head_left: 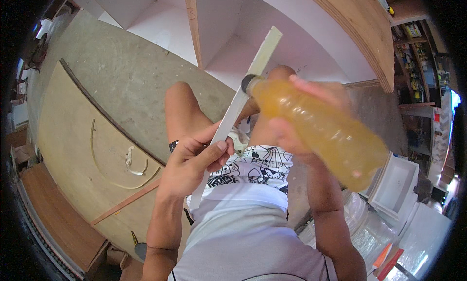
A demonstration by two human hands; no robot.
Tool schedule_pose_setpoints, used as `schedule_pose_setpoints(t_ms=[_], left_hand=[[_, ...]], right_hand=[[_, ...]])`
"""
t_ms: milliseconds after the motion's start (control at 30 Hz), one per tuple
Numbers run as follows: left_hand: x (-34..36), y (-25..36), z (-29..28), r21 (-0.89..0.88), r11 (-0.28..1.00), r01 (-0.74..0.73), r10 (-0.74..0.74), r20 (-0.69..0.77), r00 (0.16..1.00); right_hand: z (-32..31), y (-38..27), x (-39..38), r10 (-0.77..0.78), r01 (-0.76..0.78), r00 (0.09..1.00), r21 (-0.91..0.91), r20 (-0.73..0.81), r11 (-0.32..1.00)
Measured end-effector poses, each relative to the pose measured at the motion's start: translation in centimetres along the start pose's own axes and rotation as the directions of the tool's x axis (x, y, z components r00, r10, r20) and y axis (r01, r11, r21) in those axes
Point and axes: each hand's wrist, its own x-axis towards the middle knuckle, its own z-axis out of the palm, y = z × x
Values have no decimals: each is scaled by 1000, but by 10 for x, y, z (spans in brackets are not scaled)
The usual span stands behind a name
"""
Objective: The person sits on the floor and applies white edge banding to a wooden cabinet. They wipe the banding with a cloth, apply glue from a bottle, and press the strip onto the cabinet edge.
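My left hand (199, 159) is closed round a long, narrow white strip (236, 111), thumb on its face. The strip slants from my lap up toward the white cabinet. In my right hand (311, 111) is a plastic bottle (321, 130) of yellowish liquid, tilted so that its dark cap (248, 83) points at the strip. The cap end overlaps the strip's edge in this view; whether they touch, I cannot tell. My right fingers wrap the bottle's sides and are slightly blurred.
Ahead stands a white cabinet (219, 47) with wooden edges. On the left lies a tan board (73, 135) bearing thin curved offcuts (134, 171) and a wooden batten (125, 201). White drawers (396, 184) and plastic-wrapped items (360, 222) sit at right. Behind them are loaded shelves (413, 57).
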Motion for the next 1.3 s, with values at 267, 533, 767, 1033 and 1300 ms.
schedule_pose_setpoints(t_ms=[267,533,767,1033,1300], left_hand=[[-1,9,1,-45,999,-2,4,39,999],[2,13,3,-52,999,-11,13,28,1000],[9,12,6,19,997,-69,69,17,998],[6,12,7,0,998,-69,69,-3,998],[7,8,2,-15,992,-123,123,5,992]], right_hand=[[-21,-25,8,219,-250,936,83,275,965],[-28,-35,12,357,-403,877,87,322,911],[-29,-30,24,288,-333,887,71,361,940],[-26,-23,25,190,-220,928,59,321,974],[-27,-35,32,60,-112,926,120,373,986]])
